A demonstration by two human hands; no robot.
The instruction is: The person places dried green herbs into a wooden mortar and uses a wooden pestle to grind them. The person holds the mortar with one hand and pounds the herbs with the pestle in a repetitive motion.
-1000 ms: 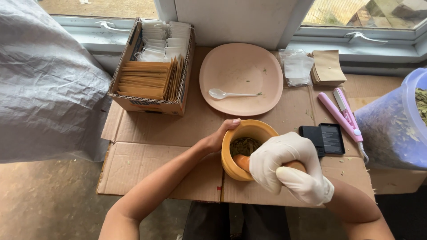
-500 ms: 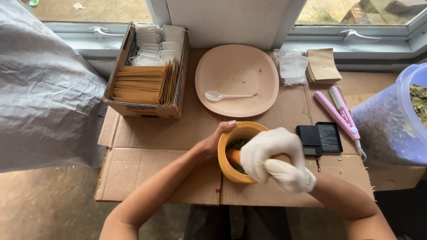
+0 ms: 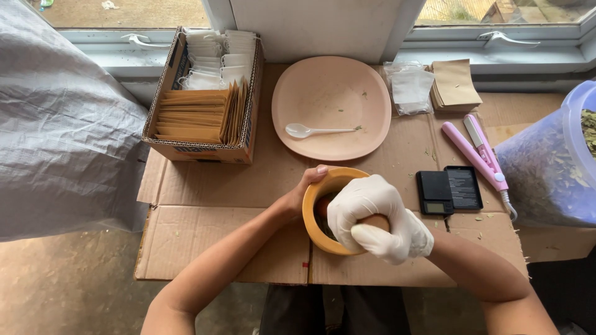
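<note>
Mortar (image 3: pixel 329 245): wooden, at tabletop's 6 o'clock.
Left hand (image 3: pixel 304 192): bare, curled round its 10 o'clock rim.
Right hand (image 3: pixel 379 217): gloved, fist closed on pestle (image 3: pixel 372 224), handle slanting toward 4 o'clock.

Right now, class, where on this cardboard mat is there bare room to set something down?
Bare cardboard lies below the box of envelopes, left of the left hand steadying the mortar. A smaller strip runs below the pocket scale. The back is crowded: plate, spoon, bags, pink sealer.
</note>
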